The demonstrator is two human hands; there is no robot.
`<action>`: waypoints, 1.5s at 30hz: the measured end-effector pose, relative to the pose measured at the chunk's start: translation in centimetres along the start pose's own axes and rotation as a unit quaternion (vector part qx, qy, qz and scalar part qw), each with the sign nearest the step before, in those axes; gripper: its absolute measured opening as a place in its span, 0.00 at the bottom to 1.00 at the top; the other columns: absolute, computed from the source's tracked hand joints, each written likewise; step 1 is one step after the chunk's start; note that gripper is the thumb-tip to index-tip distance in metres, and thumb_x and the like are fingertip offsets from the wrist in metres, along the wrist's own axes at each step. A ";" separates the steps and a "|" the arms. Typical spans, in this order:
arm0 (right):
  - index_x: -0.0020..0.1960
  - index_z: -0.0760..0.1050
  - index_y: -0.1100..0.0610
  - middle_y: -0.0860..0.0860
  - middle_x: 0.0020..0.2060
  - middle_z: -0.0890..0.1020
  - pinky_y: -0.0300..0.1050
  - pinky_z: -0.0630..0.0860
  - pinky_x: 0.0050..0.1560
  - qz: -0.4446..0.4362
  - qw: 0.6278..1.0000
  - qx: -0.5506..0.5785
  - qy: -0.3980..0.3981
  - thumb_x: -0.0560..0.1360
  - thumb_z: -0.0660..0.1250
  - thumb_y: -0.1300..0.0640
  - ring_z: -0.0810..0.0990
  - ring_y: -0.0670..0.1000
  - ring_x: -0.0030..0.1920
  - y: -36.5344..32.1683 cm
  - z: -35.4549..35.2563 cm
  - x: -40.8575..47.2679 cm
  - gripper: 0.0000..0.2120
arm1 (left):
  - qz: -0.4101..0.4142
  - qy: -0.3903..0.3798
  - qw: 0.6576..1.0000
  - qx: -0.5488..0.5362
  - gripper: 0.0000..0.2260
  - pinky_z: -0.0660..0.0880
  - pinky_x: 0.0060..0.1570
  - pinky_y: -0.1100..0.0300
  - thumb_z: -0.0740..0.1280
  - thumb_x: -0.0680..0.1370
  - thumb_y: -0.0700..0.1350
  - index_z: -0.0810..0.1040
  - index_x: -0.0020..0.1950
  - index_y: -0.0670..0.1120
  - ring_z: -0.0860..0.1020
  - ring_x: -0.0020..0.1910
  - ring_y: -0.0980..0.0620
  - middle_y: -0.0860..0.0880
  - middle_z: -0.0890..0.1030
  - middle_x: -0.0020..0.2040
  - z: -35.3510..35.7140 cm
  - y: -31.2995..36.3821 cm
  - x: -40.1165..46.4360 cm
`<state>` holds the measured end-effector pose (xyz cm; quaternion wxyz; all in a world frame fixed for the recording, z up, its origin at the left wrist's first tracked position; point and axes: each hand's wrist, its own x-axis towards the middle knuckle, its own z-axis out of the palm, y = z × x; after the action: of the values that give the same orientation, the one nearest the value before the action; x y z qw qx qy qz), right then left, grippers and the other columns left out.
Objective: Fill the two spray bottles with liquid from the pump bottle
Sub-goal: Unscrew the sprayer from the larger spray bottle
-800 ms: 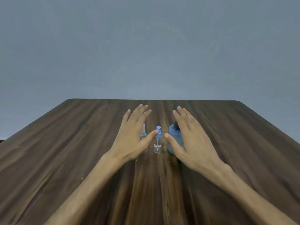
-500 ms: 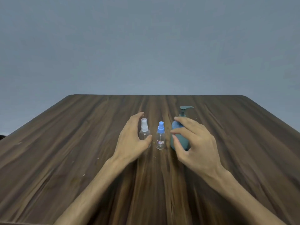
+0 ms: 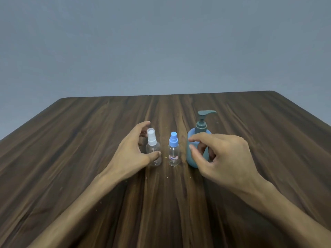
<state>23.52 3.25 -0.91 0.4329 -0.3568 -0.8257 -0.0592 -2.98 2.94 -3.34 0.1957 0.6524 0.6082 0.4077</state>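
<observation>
Your left hand [image 3: 131, 154] curls around the white-capped spray bottle [image 3: 153, 151] at frame centre, thumb on its front. Your right hand [image 3: 222, 158] hovers half-curled, gripping nothing, before the pump bottle [image 3: 194, 149].

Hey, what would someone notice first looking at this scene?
Three bottles stand in a row mid-table: a white-capped spray bottle on the left, a blue-capped spray bottle in the middle, a blue pump bottle on the right. The left hand curls around the white-capped one; the right hand hovers before the pump bottle.
</observation>
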 end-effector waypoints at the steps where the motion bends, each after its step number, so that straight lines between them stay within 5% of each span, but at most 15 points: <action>1: 0.54 0.86 0.52 0.42 0.32 0.82 0.39 0.77 0.33 0.014 1.000 -0.002 -0.019 0.77 0.67 0.48 0.74 0.41 0.30 -0.2 -0.1 0.1 0.13 | 0.001 -0.001 1.000 -0.001 0.38 0.73 0.53 0.69 0.81 0.72 0.43 0.68 0.78 0.59 0.78 0.59 0.67 0.66 0.76 0.64 -0.1 -0.1 0.1; 4: 0.65 0.82 0.48 0.41 0.28 0.79 0.35 0.70 0.34 0.061 0.995 -0.006 -0.083 0.77 0.66 0.45 0.72 0.41 0.27 -1.0 -0.1 0.7 0.19 | -0.005 -0.003 1.000 -0.003 0.37 0.74 0.53 0.67 0.81 0.72 0.43 0.69 0.77 0.60 0.78 0.58 0.65 0.65 0.77 0.62 -0.3 0.1 0.0; 7: 0.74 0.74 0.48 0.41 0.32 0.77 0.47 0.81 0.44 0.079 0.986 -0.013 -0.148 0.80 0.67 0.44 0.77 0.45 0.35 -2.2 0.6 1.4 0.23 | 0.006 -0.002 1.000 -0.001 0.33 0.78 0.51 0.61 0.81 0.72 0.43 0.73 0.72 0.59 0.81 0.53 0.62 0.61 0.81 0.58 0.2 0.3 -0.2; 10: 0.77 0.66 0.49 0.46 0.40 0.80 0.52 0.81 0.52 0.106 0.972 -0.050 -0.202 0.83 0.63 0.42 0.82 0.52 0.44 -3.4 1.9 2.3 0.25 | 0.008 -0.007 1.000 -0.010 0.28 0.81 0.51 0.55 0.80 0.72 0.41 0.76 0.68 0.57 0.83 0.48 0.57 0.58 0.84 0.52 0.7 0.3 -0.3; 16: 0.64 0.70 0.56 0.52 0.44 0.79 0.48 0.67 0.42 0.118 0.962 -0.106 -0.222 0.85 0.59 0.52 0.81 0.57 0.46 -4.9 3.8 3.6 0.11 | 0.005 0.000 1.000 0.013 0.16 0.83 0.49 0.49 0.80 0.70 0.42 0.83 0.54 0.55 0.83 0.40 0.56 0.56 0.86 0.44 0.8 -0.2 -0.5; 24: 0.52 0.72 0.57 0.53 0.44 0.78 0.53 0.74 0.46 0.109 0.964 -0.001 -0.242 0.80 0.64 0.57 0.77 0.60 0.45 -5.7 7.3 7.2 0.03 | -0.009 0.016 1.000 0.013 0.17 0.83 0.48 0.47 0.79 0.67 0.41 0.83 0.51 0.55 0.85 0.41 0.53 0.55 0.86 0.44 -1.7 -0.1 -5.1; 35: 0.54 0.77 0.55 0.49 0.45 0.83 0.50 0.78 0.45 0.082 0.960 0.060 -0.262 0.77 0.68 0.56 0.80 0.56 0.44 -7.0 12.8 10.7 0.07 | -0.005 -0.014 1.000 -0.021 0.14 0.81 0.46 0.45 0.77 0.66 0.45 0.80 0.50 0.49 0.83 0.40 0.50 0.52 0.84 0.42 -1.8 1.2 -7.9; 45: 0.65 0.77 0.53 0.47 0.38 0.81 0.55 0.81 0.52 0.093 0.963 0.050 -0.250 0.77 0.67 0.53 0.81 0.57 0.46 -7.0 9.2 9.8 0.17 | 0.006 0.008 0.999 -0.041 0.16 0.82 0.49 0.44 0.78 0.66 0.46 0.81 0.53 0.52 0.83 0.43 0.49 0.54 0.85 0.46 -1.8 1.1 -7.4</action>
<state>9.20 7.06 2.27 0.2339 -0.4132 -0.8727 0.1137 -3.08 -4.72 -3.62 0.2147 0.6438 0.5889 0.4388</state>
